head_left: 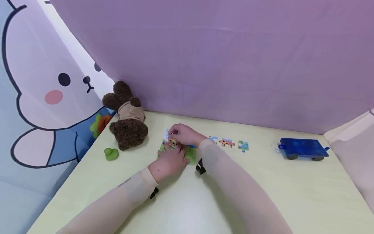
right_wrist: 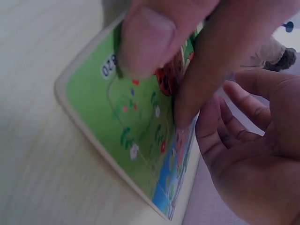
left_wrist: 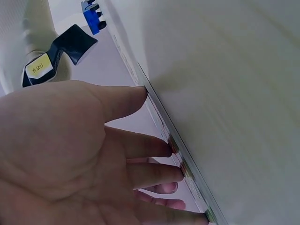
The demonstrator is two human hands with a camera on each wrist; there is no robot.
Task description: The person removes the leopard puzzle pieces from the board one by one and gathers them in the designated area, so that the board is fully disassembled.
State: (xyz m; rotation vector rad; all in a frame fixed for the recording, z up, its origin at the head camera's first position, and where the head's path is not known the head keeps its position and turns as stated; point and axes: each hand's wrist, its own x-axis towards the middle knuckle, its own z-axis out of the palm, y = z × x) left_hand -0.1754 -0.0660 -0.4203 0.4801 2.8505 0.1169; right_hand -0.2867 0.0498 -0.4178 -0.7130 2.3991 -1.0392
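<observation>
A jigsaw puzzle (head_left: 191,156) with a green meadow picture lies flat on the table; its pale edge and printed flowers show in the right wrist view. My left hand (head_left: 170,161) rests on it with spread fingers, and their fingertips touch the surface in the left wrist view. Over the puzzle's far-left part, my right hand (head_left: 187,134) bends its fingers down close to the left one. In the right wrist view that right hand (right_wrist: 253,140) has thumb and fingers near each other; whether a piece is between them is hidden.
Loose puzzle pieces (head_left: 227,143) lie in a row right of the puzzle. A blue toy wagon (head_left: 304,148) stands far right. To the left are a brown plush toy (head_left: 128,126) and a small green toy duck (head_left: 111,154). A purple cloth (head_left: 219,65) hangs behind the table.
</observation>
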